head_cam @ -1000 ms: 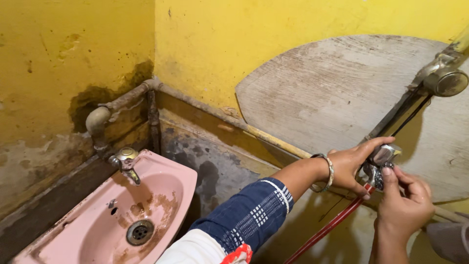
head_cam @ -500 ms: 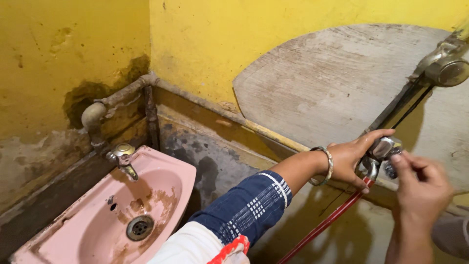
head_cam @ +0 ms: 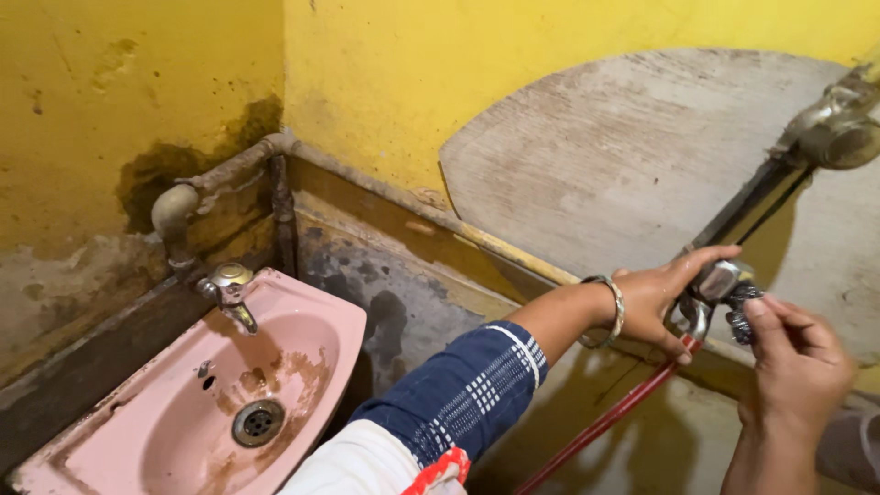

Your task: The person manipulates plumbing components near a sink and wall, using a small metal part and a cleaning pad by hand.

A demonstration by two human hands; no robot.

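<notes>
While my left hand [head_cam: 662,298] wraps the shiny metal spray head [head_cam: 718,282] by the grey wall patch [head_cam: 623,156] | right hand [head_cam: 796,353] fingertips pinch its dark knob [head_cam: 744,302] | feels hard, slick, heavy-ish; best held round its body | red hose [head_cam: 612,417] hangs bendy below

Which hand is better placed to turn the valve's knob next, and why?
Probably the right hand: its fingertips already pinch the dark knob. The left hand is wrapped around the chrome valve, steadying it above the red hose.
</notes>
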